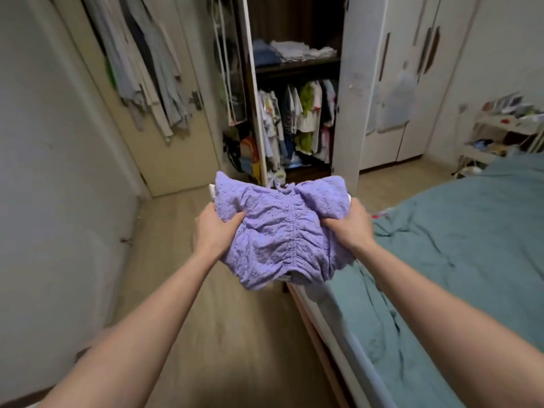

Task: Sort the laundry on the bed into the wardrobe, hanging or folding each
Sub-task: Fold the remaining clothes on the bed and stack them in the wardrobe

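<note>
A folded purple eyelet top [279,228] with a ruched front is held out in front of me over the floor. My left hand [213,229] grips its left side and my right hand [350,225] grips its right side. White fabric peeks out beneath it at both edges. Ahead stands the open wardrobe [297,69], with folded clothes [294,51] on a dark shelf and small garments [297,119] hanging below. The bed [459,245] with a teal sheet lies to my right.
Clothes [141,69] hang on the door at the left. The open wardrobe doors [347,113] flank the gap. White closed wardrobe doors [412,83] continue right. A cluttered white rack [500,128] stands beyond the bed. Wooden floor [229,334] runs between wall and bed.
</note>
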{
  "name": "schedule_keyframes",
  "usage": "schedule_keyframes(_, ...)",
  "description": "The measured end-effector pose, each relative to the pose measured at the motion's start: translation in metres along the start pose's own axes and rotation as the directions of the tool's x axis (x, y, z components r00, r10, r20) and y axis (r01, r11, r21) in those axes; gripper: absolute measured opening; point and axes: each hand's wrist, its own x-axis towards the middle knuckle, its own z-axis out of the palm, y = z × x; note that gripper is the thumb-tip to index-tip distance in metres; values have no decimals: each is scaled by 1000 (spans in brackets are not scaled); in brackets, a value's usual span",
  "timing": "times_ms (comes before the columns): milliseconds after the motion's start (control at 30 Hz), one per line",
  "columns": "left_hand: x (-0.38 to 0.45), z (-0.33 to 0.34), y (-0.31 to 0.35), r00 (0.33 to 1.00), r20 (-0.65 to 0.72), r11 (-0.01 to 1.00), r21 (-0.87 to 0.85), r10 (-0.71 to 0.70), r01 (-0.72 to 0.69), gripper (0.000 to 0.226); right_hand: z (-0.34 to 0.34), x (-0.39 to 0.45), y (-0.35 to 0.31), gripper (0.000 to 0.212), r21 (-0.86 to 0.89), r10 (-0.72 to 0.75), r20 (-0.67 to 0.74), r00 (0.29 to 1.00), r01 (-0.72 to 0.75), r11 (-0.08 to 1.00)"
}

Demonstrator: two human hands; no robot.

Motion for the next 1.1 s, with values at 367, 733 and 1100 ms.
schedule_keyframes(367,260,-35,-73,994,-72,980,186,85,-70,34,182,206,-110,52,-39,-100,72,992,103,994)
schedule_keyframes(733,557,25,-62,984,10,929,326,181,-174,40,282,471,-171,44,-167,-104,35,994,109,980)
schedule_keyframes(1100,822,224,-16,856,330,829,272,397,-489,48,308,701,-123,50,-232,68,-270,961,-134,964)
